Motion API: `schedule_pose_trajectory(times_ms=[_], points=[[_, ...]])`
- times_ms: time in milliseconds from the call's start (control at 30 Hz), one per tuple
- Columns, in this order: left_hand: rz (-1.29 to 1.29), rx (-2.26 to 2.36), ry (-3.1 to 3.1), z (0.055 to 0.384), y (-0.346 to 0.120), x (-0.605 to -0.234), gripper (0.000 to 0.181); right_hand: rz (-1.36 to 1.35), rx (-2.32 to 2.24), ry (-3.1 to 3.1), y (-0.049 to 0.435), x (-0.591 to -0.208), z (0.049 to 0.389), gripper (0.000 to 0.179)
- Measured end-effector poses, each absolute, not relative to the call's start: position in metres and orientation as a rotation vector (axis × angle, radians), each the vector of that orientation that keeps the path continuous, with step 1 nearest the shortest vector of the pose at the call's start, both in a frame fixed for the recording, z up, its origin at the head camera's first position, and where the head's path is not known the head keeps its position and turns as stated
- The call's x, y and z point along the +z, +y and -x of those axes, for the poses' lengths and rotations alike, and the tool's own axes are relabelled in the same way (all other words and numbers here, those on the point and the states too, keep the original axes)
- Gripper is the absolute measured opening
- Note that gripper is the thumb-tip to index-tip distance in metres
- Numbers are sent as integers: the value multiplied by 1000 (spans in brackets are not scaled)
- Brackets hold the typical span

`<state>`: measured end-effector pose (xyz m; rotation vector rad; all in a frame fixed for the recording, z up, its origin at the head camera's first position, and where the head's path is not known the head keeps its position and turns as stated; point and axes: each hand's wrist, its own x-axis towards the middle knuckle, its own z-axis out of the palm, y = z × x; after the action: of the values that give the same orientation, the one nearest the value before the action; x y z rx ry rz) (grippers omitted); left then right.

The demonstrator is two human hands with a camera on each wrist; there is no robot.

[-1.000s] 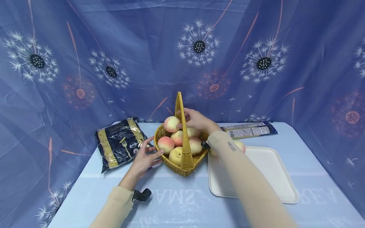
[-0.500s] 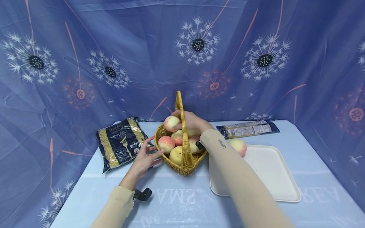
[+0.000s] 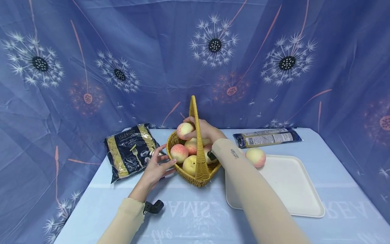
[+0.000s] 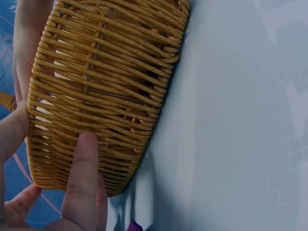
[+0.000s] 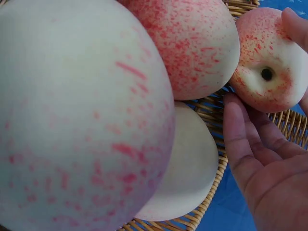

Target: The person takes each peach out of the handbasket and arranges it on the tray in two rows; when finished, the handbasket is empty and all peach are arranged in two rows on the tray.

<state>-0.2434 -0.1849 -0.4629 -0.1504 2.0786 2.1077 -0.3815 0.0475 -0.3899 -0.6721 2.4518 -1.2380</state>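
Basket (image 3: pixel 201 166) with right hand (image 3: pixel 205 130) and held peach (image 3: pixel 184 130)

Blue curtain (image 3: pixel 164 57) printed with dandelions forms the background, standing behind a pale blue table (image 3: pixel 189 218). White tray (image 3: pixel 283 183) lies at right, its left part crossed by the right sleeve. The yellow wicker basket stands upright to the left of the tray, its tall handle arching above several peaches. Dark bag (image 3: pixel 131 150) with gold bands lies left of the basket; a long packet (image 3: pixel 268 138) lies at far right, beyond the tray. Left hand (image 3: pixel 156 168) rests against the basket's left side, fingers spread apart on the wicker and thumb at the rim. The right hand reaches beneath the handle, thumb and fingers clamped on the held peach at the basket's far left; whether that fruit touches those below cannot be told. Yellow peach (image 3: pixel 189 165) and red peach (image 3: pixel 179 153) lie at the basket's near left. Another peach (image 3: pixel 256 157) sits at the tray's far left.
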Motion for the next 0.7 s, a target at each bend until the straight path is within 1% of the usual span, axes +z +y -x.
schedule_pose_trajectory(times_ms=[167,533,700], points=[[148,2108,2076,243,-186,-463,83,693,-1216,2476,46,-389,382,78],[159,2104,2071,244,-184,-463,83,703,-1182,2450,53,-383,379,66],[165,2103,2082,244,-184,-463,83,773,-1107,2490,57,-378,379,65]])
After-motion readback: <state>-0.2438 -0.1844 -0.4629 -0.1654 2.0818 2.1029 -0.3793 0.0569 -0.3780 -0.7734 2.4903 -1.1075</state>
